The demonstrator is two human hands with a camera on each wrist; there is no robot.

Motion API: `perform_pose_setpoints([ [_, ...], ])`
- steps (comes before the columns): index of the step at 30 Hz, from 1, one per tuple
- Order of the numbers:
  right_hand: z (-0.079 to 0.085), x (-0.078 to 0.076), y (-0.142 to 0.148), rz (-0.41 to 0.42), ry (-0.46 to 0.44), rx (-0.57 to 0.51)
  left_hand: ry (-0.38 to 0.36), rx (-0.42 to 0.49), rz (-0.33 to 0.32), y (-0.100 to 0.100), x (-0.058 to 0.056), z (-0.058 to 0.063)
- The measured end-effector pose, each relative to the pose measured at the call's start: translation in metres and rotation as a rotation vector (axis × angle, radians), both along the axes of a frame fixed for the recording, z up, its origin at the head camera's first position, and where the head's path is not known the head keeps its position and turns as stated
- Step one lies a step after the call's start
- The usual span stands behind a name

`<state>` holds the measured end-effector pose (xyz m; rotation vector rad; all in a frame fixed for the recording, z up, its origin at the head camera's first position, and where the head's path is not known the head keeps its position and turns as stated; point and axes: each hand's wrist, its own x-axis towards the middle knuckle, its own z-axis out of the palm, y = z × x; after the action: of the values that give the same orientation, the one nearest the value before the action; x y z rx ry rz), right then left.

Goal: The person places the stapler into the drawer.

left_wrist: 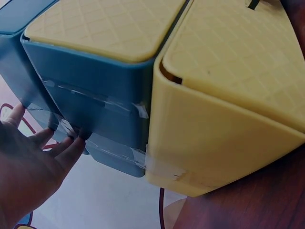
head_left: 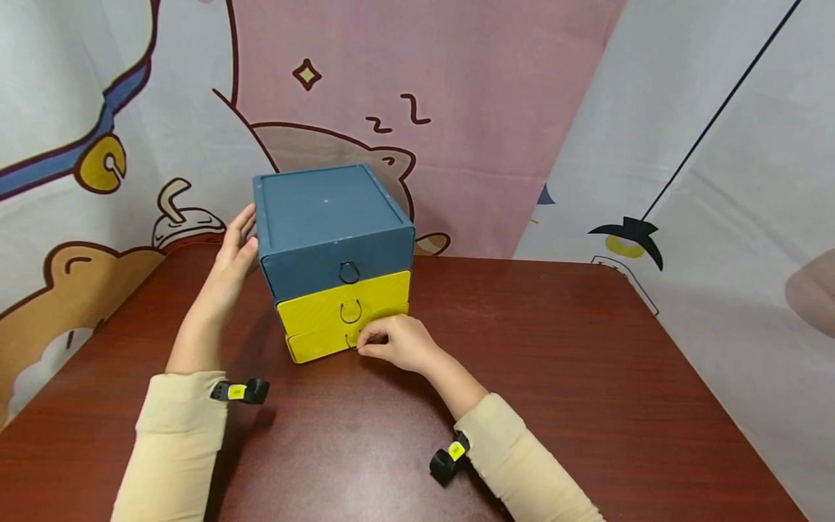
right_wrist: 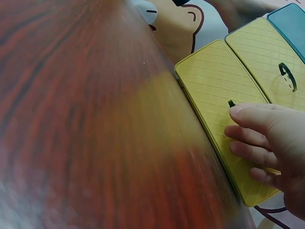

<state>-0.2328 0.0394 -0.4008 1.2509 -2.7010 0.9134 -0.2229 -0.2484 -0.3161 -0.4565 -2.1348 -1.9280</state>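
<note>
A small three-tier drawer unit stands on the table, its top tier blue (head_left: 333,210) and its lower two fronts yellow. Each front carries a dark ring handle, such as the middle drawer's (head_left: 350,311). At the lowest yellow drawer (right_wrist: 209,81), my right hand (head_left: 401,341) pinches the ring handle (right_wrist: 231,103) between thumb and index finger, partly hiding it. My left hand (head_left: 236,250) rests its spread fingertips (left_wrist: 76,143) against the unit's blue side (left_wrist: 90,90), where strips of clear tape run. That lowest drawer's front stands slightly forward of the one above.
The reddish-brown wooden table (head_left: 554,377) extends around the unit. Behind it hangs a printed cartoon curtain (head_left: 470,109), close to the table's back edge. A black wrist camera (head_left: 256,391) sits on the left sleeve and another wrist camera (head_left: 445,467) on the right.
</note>
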Motion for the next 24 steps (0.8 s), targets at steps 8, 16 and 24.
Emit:
perform_pose_setpoints([
  [8, 0.000, 0.001, 0.000, -0.007, -0.045, 0.019, -0.004, -0.017, 0.003, -0.001, -0.001, 0.001],
  [16, 0.006, 0.006, 0.011, -0.004, -0.070, -0.018, 0.003, -0.019, -0.005, 0.001, 0.000, 0.005],
  [24, 0.021, 0.018, 0.041, -0.052, -0.040, -0.045, 0.011, -0.011, -0.012, -0.002, 0.002, 0.007],
])
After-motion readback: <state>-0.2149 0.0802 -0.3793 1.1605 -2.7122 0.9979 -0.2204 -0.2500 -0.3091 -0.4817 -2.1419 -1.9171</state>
